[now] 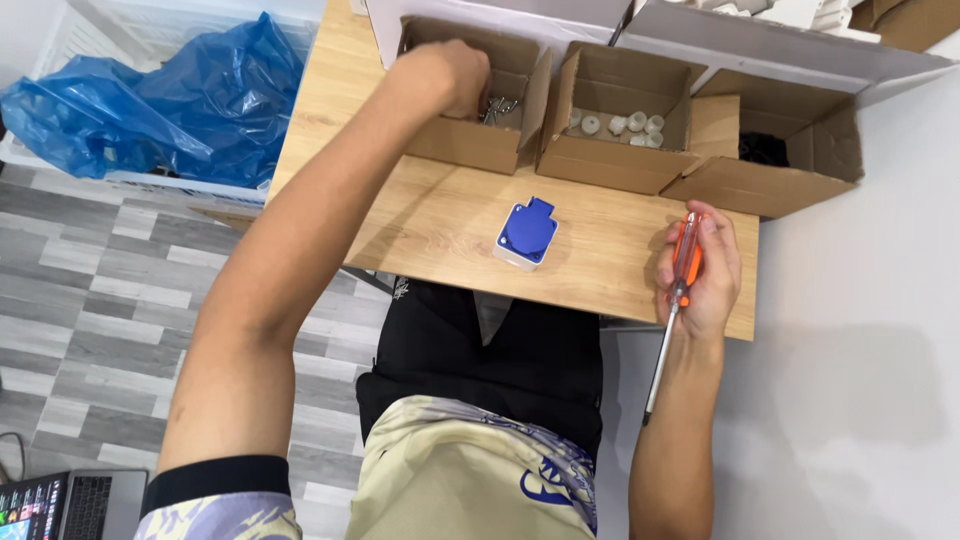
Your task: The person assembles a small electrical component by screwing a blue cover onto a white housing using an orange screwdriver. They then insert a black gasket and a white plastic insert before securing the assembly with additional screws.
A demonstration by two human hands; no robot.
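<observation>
Blue-lidded socket housing (527,232), white base, sits alone mid-surface (440,215), tilted a bit off square to the edge. Neither hand touches it.

Left hand (447,75) is reached across into the leftmost cardboard box (470,140), fingers curled down among small metal parts (500,105) that look like screws or clips. Can't tell whether it has pinched one; the fingertips are hidden by the knuckles and the box wall.

Right hand (702,270) is closed around a screwdriver (678,290) with an orange handle. It rests at the right front corner of the surface, shaft pointing back toward the person's body and hanging past the edge.

Middle box (615,135) holds small white round fittings (620,125). The right box (770,165) has something dark inside, too shadowed to identify. A blue plastic bag (150,105) lies in a white bin on the floor at left, and a laptop (70,505) corner shows at bottom left.

Handling judgement: the housing looks like rigid moulded plastic, light and not fragile. The flap lid is probably hinged, so grip by the white base sides, not the lid. It will likely slide on the smooth wood under screwdriver pressure, so it needs holding down. The metal parts are small, hard and easy to drop: fingertip pinch only.
</observation>
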